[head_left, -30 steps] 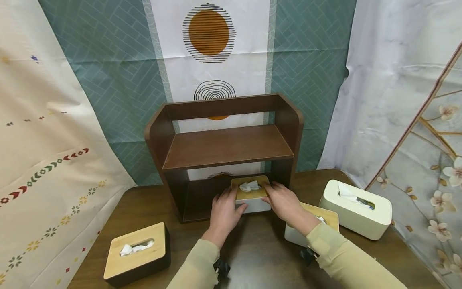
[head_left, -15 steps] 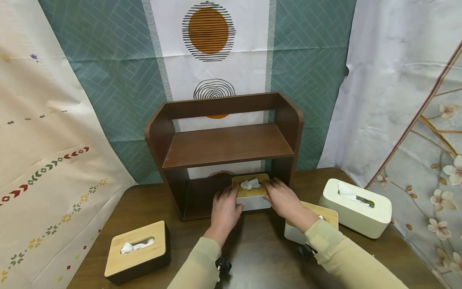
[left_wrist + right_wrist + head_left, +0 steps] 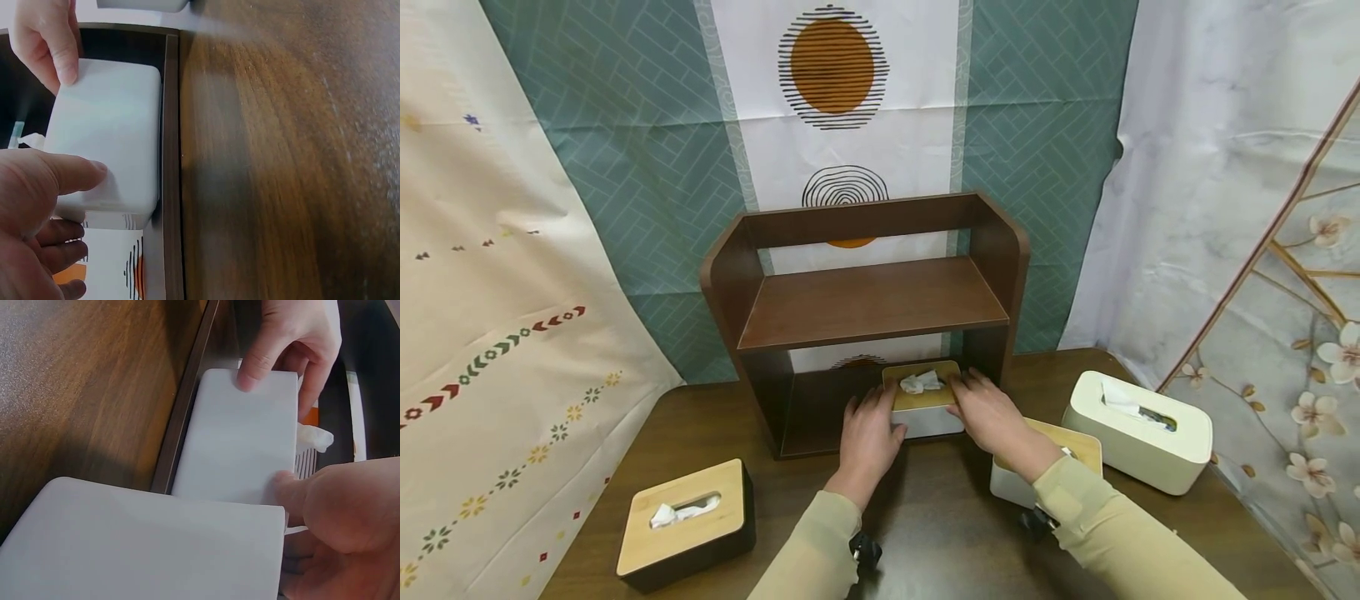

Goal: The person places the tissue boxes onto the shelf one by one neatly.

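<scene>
Between my two hands is a white tissue box [image 3: 928, 422] with a light wood lid and a tissue poking out of its slot. It sits at the right of the lower tier of a dark brown two-tier shelf [image 3: 880, 304]. My left hand [image 3: 867, 446] grips its left end, thumb on the white front [image 3: 125, 131] and the other fingers around the end. At the right end my right hand [image 3: 992, 417] holds it the same way, its thumb [image 3: 289, 490] against the front face. The upper tier bears nothing.
A black tissue box [image 3: 685, 525] with a wood lid lies on the table's left. Partly under my right forearm stands another white wood-lidded tissue box [image 3: 1081, 444], beside a longer cream tissue box [image 3: 1138, 433]. Patterned cloths [image 3: 1037, 150] hang behind and at both sides.
Over the first half second the tissue box shifts very slightly to the right on the lower tier, both hands still on it. Since then nothing has visibly moved.
</scene>
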A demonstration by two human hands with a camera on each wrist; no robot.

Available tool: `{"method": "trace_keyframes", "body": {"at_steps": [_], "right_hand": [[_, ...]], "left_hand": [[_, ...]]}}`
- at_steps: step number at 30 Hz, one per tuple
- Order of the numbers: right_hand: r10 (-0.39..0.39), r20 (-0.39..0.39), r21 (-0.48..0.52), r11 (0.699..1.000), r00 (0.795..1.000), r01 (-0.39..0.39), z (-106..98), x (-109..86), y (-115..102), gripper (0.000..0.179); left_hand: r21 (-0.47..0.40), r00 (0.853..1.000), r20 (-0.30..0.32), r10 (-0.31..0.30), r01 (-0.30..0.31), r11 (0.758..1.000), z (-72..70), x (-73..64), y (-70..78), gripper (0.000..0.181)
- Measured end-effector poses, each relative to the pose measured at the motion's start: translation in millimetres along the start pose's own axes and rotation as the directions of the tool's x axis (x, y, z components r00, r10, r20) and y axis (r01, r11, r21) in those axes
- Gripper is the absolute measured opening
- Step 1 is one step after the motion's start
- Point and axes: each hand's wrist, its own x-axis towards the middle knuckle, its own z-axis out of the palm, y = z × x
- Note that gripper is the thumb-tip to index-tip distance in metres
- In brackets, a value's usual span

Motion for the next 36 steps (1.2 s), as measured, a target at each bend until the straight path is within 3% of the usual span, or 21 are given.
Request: {"method": "trace_keyframes", "body": {"at_steps": [12, 22, 30, 36], "right_hand": [[0.002, 0.016, -0.006, 1.000, 1.000, -0.002, -1.3, -0.2, -1.5, 0.045], [-0.051, -0.034, -0.019, 0.999, 0.998, 0.050, 4.4, -2.7, 3.7, 0.045], [0.013, 0.027, -0.003, 1.000, 1.000, -0.013, -2.6, 0.0, 0.8, 0.046], [0.045, 0.040, 0.003, 0.999, 0.998, -0.045, -10.7, -4.3, -0.5, 0.056]], "left_hand": [[0.000, 1.000, -0.012, 0.003, -0.003, 1.000, 1.9, -0.4, 0.6, 0.075], [-0.002, 1.000, -0.013, 0.003, -0.003, 1.000, 1.7, -1.3, 0.4, 0.076], [-0.014, 1.000, -0.018, 0.005, -0.006, 1.000, -0.1, 1.1, 1.2, 0.076], [-0.096, 0.999, -0.027, -0.024, 0.021, 0.995, -9.6, -5.2, 1.8, 0.084]]}}
